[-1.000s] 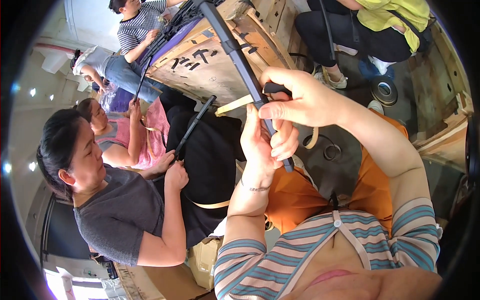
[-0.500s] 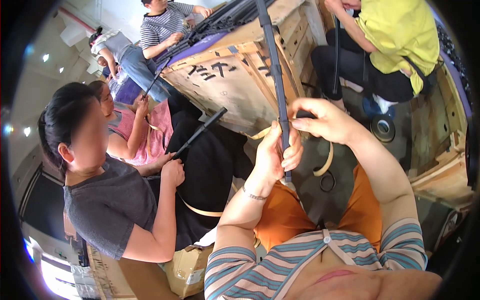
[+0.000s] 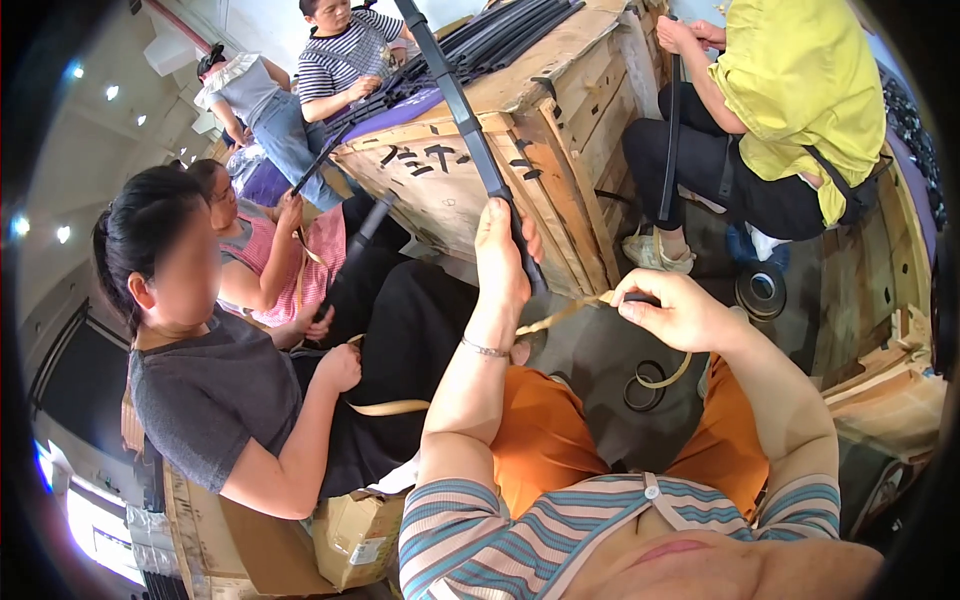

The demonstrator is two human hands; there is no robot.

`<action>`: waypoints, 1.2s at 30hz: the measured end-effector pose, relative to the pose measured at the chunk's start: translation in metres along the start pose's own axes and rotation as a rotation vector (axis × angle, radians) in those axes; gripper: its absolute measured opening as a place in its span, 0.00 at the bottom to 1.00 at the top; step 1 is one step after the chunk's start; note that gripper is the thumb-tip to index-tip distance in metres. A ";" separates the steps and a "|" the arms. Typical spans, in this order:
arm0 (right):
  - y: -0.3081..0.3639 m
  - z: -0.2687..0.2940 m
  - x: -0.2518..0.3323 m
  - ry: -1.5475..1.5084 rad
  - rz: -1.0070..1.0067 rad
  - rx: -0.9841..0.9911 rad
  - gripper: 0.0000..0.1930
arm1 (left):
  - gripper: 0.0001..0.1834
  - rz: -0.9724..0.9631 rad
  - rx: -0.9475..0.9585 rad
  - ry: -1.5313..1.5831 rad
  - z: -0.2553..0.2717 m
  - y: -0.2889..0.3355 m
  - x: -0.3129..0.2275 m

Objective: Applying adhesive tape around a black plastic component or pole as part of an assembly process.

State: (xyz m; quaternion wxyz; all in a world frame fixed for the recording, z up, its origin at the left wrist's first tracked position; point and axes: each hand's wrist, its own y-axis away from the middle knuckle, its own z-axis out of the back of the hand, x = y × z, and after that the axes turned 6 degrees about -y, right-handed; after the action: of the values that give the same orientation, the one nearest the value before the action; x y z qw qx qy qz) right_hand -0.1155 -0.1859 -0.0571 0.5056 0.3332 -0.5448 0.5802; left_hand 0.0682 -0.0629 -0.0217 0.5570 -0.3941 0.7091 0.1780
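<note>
In the head view, the left hand (image 3: 505, 255) is gripping the lower end of a long black rod (image 3: 467, 120), which is slanting up toward eleven o'clock, probably to leave its shaft exposed. Toward four o'clock from that grip, the right hand (image 3: 690, 312), clear of the rod, is pinching a tan strip (image 3: 560, 317) and a small dark piece (image 3: 641, 298), seemingly to control the strip's loose length.

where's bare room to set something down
The wooden crate has bare top boards on its right, beside the black rods. Bare grey floor shows between the orange trouser legs, just below the black rings. Crowded: around the rods, right hand and yellow strip.
</note>
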 end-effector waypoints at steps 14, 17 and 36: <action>0.010 0.003 0.010 0.184 -0.056 0.051 0.08 | 0.11 -0.046 -0.175 -0.233 -0.002 -0.210 -0.077; 0.003 -0.001 0.014 0.184 -0.077 0.091 0.09 | 0.09 -0.021 -0.283 -0.367 0.021 -0.265 -0.090; -0.009 -0.004 0.014 0.263 -0.130 0.192 0.09 | 0.14 -0.534 -0.418 -2.149 0.002 -0.316 -0.078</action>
State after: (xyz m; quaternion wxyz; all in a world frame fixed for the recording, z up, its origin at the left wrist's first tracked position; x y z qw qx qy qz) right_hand -0.1096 -0.1800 -0.0421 0.5749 0.3358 -0.3934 0.6340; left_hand 0.3143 -0.2309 0.1088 0.8221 -0.2609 -0.2892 0.4153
